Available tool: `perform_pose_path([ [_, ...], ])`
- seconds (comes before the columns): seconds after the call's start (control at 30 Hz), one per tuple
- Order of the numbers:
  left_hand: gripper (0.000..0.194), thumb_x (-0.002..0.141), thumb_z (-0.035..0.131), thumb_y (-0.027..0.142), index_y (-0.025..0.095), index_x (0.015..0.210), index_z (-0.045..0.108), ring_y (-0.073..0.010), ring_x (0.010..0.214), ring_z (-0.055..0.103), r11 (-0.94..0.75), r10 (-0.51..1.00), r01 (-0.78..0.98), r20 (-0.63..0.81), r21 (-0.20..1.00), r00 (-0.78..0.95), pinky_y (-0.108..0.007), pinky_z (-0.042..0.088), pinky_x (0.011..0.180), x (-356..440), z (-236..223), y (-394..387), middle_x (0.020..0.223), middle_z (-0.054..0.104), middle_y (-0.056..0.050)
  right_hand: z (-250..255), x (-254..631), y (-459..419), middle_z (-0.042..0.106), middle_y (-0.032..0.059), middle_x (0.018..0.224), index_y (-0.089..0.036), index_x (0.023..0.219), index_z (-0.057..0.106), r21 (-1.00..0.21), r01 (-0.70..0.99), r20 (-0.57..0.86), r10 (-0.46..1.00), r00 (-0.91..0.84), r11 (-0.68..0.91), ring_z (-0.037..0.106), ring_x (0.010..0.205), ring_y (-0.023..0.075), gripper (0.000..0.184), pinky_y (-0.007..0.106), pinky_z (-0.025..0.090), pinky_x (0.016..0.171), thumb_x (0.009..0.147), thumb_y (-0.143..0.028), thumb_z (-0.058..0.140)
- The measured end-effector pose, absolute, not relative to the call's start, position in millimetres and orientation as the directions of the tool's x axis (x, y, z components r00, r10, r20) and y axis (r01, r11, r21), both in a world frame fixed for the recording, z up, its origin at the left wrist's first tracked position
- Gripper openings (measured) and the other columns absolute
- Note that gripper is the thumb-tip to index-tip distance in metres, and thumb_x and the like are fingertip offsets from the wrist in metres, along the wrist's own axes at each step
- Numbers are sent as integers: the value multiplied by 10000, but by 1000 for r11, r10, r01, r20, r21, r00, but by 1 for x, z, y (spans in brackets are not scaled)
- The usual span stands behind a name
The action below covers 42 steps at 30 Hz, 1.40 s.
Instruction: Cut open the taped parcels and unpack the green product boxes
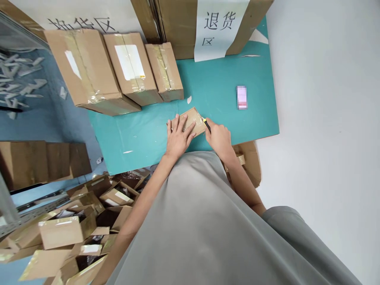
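Note:
A small flat cardboard box (193, 118) with clear tape lies at the near side of the green tabletop (213, 83). My left hand (177, 136) rests on its left part, fingers spread and pressed flat against the cardboard. In my right hand (219, 136) is a utility knife (207, 124) with a black and yellow handle, my fingers wrapped round it. The knife's tip is at the box's right edge; whether the blade is in the cardboard I cannot tell.
Three taped cartons (164, 73) stand in a row at the back left. Behind them is a large box with a paper sign (219, 29). A blurred pink phone-like object (242, 97) lies to the right. Opened cartons (61, 231) are heaped on the floor at left; a white wall (323, 118) borders the right.

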State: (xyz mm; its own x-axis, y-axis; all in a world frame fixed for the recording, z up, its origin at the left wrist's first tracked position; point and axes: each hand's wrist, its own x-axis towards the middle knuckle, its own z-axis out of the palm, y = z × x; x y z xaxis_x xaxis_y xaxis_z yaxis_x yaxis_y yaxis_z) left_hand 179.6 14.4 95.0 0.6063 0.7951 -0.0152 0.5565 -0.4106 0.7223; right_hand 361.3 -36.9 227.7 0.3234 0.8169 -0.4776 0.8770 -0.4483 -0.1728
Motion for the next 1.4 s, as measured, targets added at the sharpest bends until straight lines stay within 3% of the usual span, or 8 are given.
perform_pose_path([
  [0.1,558,1122,513,611,374,1605,663,-367,1795,161,-408,795,564,-25,718,606,-726,-16,1428,180,98,14,1841,431,-62,214,367,-28,775,219,1425,-200,1694,551,-197,885,-464,835,295,-422,780,1223,366,542,459,585,1045,1176,-269,405],
  [0.43,551,1121,543,563,372,1629,639,-361,1797,154,-420,785,586,-46,693,617,-729,4,1431,180,99,14,1854,407,-51,206,366,-28,765,223,1456,-169,1696,551,-192,888,-464,836,293,-417,764,1259,376,553,460,579,1059,1161,-244,433],
  [0.77,533,1128,538,558,388,1621,647,-349,1795,174,-448,772,572,-26,687,636,-716,8,1438,179,95,12,1850,415,-32,205,354,-34,831,215,1262,-191,1533,683,-111,872,-503,783,365,-477,795,1175,384,461,492,599,1008,1141,-188,442],
  [0.93,530,1123,557,526,388,1628,639,-351,1797,157,-441,776,582,-35,683,630,-714,11,1436,179,95,13,1863,388,-37,209,360,-37,837,214,1239,-204,1569,679,-151,857,-472,798,375,-493,801,1157,387,455,493,592,1026,1158,-247,487],
  [1.1,548,1131,541,509,349,1649,614,-365,1792,180,-450,765,577,-38,682,642,-727,77,1428,178,101,14,1865,380,-85,158,400,-39,809,240,1342,-185,1701,544,-197,785,-278,802,529,-587,805,1178,358,538,446,576,1032,1194,-314,421],
  [1.27,666,1104,561,562,243,1688,543,-384,1786,195,-384,869,603,54,700,491,-708,175,1422,160,102,11,1852,383,-170,81,437,-41,782,314,1344,-77,1573,631,-155,737,-406,723,560,-658,808,1177,324,482,448,586,1007,1127,-231,531],
  [1.4,854,1028,629,519,202,1776,363,-391,1761,280,-181,957,627,-12,757,291,-683,265,1413,129,87,1,1832,401,-208,61,447,-44,763,353,1356,-32,1497,667,-224,736,-362,756,546,-639,808,1168,313,475,458,600,1025,1095,-255,545],
])
